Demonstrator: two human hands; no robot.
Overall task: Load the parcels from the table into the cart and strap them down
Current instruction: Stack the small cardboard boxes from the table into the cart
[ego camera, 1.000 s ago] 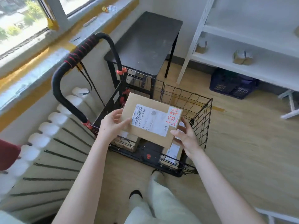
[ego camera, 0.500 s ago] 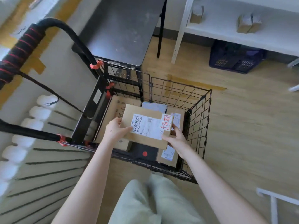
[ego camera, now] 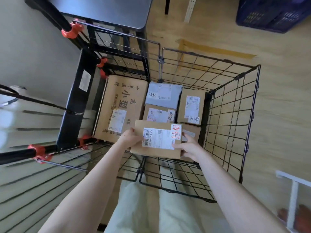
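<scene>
Holding the labelled cardboard parcel [ego camera: 152, 152] low inside the wire cart [ego camera: 233, 115], near end: left hand [ego camera: 130, 138] grips its left edge, right hand [ego camera: 190, 147] its right edge, fingers curled round. Beyond it lie a large printed box [ego camera: 123, 100] and grey mailer [ego camera: 162, 95].

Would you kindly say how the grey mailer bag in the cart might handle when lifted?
The grey mailer bag looks like soft plastic film, so it would probably sag rather than stay stiff. Its smooth surface may be slippery.
</scene>
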